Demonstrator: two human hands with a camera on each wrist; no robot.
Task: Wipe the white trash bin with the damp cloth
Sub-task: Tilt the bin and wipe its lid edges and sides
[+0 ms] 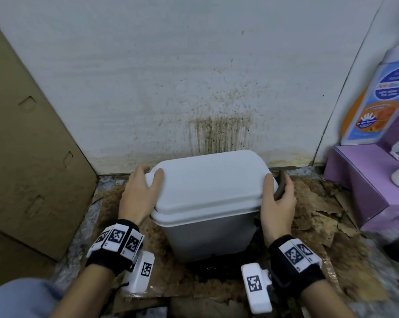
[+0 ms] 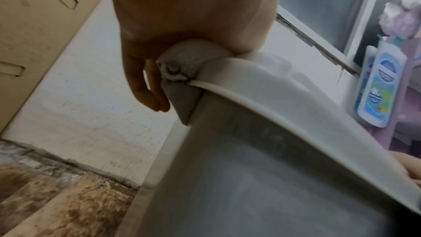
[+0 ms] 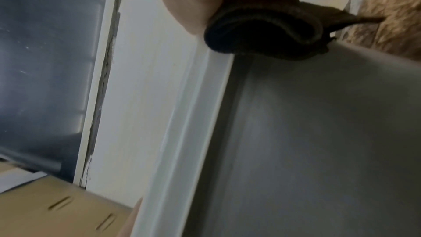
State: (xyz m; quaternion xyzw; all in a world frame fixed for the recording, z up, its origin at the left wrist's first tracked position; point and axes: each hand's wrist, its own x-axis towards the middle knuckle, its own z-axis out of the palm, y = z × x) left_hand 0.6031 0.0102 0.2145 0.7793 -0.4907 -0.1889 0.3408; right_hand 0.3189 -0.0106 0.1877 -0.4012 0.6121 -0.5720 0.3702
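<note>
A white trash bin (image 1: 207, 203) with a closed lid stands on the floor against the stained wall. My left hand (image 1: 141, 191) grips the lid's left end, thumb on top and fingers curled down past the hinge (image 2: 175, 71). My right hand (image 1: 278, 198) grips the lid's right end, thumb on top, with a dark folded cloth (image 1: 281, 184) pressed between its palm and the bin's side. In the right wrist view the cloth (image 3: 264, 30) bunches under the palm against the grey bin wall (image 3: 318, 132).
A flattened cardboard box (image 1: 26, 138) leans at the left. A purple box (image 1: 373, 180) with a blue-labelled bottle (image 1: 377, 99) on it stands at the right. Torn, stained cardboard (image 1: 313, 212) covers the floor around the bin.
</note>
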